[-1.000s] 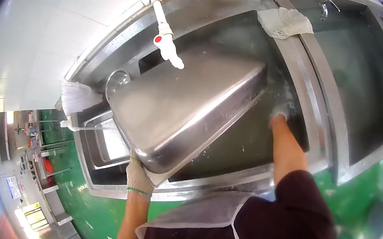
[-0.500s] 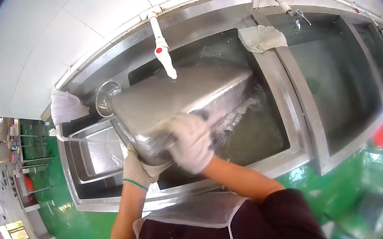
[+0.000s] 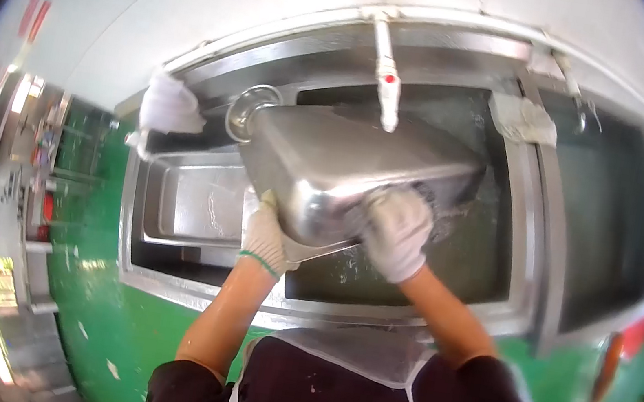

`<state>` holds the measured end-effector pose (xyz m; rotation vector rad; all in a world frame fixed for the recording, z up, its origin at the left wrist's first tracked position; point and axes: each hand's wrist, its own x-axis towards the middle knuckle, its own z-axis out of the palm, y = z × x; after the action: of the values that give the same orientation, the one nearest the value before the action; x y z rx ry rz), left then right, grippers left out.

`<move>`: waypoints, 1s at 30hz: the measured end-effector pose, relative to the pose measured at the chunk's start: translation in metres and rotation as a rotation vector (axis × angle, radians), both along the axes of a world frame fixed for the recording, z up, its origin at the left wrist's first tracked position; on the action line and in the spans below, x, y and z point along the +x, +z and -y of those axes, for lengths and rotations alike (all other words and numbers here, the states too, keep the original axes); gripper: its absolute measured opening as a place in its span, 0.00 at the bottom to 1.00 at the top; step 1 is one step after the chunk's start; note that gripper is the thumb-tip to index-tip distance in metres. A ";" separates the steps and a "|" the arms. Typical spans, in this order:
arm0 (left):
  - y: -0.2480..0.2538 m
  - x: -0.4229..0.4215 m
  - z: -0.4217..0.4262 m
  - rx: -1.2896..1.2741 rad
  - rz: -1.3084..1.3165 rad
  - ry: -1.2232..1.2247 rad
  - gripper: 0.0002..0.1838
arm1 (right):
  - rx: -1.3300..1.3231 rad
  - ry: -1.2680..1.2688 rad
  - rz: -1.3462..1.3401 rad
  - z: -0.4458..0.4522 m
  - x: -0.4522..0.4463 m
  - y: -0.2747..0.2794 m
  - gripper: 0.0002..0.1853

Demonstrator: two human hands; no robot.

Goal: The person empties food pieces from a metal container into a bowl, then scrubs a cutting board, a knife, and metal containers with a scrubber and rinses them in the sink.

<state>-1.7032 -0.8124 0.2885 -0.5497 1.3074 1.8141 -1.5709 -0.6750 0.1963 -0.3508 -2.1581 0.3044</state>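
Note:
A deep stainless steel pan (image 3: 362, 153) is tilted bottom-up over the water-filled sink basin (image 3: 344, 278). My left hand (image 3: 264, 234), in a whitish knit glove with a green cuff edge, is closed on the pan's near-left rim. My right hand (image 3: 398, 232), also gloved, presses against the pan's near side wall with its fingers curled. A dark, wiry scouring pad (image 3: 426, 193) shows at the edge of that hand, mostly hidden and blurred.
A second steel pan (image 3: 203, 201) lies in the left compartment. A round metal bowl (image 3: 248, 108) sits behind it. One white tap (image 3: 387, 87) hangs over the basin. Cloths (image 3: 171, 106) drape the left pipe and the divider. Another water-filled basin (image 3: 604, 216) is at right.
The view has swung, so the sink sits further right and lower in view. My right hand has slid along the pan's side, away from the left hand. My left hand keeps its grip.

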 end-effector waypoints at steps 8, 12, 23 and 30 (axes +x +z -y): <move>-0.043 0.011 0.040 0.383 0.247 0.020 0.28 | 0.438 0.498 0.560 0.055 -0.060 0.118 0.15; -0.100 0.030 0.058 0.563 0.295 0.088 0.28 | 0.491 0.568 1.072 0.076 -0.092 0.135 0.13; -0.084 0.042 0.105 0.261 0.429 0.094 0.17 | 0.417 0.801 1.021 0.097 -0.064 0.101 0.14; -0.146 0.082 0.129 -0.136 -0.216 0.155 0.18 | 0.668 0.719 1.224 0.145 -0.139 0.084 0.13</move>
<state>-1.6216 -0.9412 0.1421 -0.5528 1.5803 1.9646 -1.7099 -0.8203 0.2806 0.8763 -3.3280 -0.3782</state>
